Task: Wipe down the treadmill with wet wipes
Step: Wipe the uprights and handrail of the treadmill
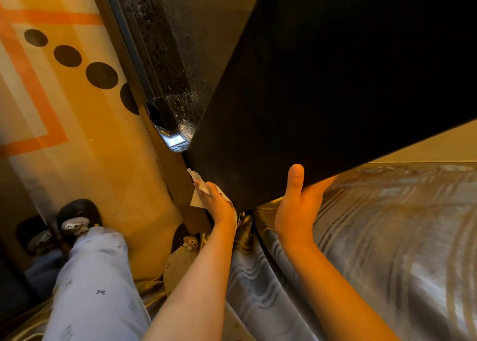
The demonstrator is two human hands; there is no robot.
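The treadmill's black deck (322, 87) fills the upper right, lifted at its near end. My right hand (299, 206) grips that near corner, thumb on top and fingers curled underneath. My left hand (216, 201) presses a white wet wipe (198, 188) against the deck's lower left edge, next to the brown side rail (178, 183). The wipe sticks out beyond my fingertips and under my palm. A dusty, speckled strip of the treadmill (170, 43) runs along the left of the deck, ending in a shiny grey end cap (167, 129).
A yellow floor mat (77, 123) with orange lines and dark dots lies to the left. My leg in light blue trousers (98, 276) and a black slipper (77, 216) stand at lower left. Grey striped bedding (400, 237) is on the right. A small plush toy (191, 242) lies near my left wrist.
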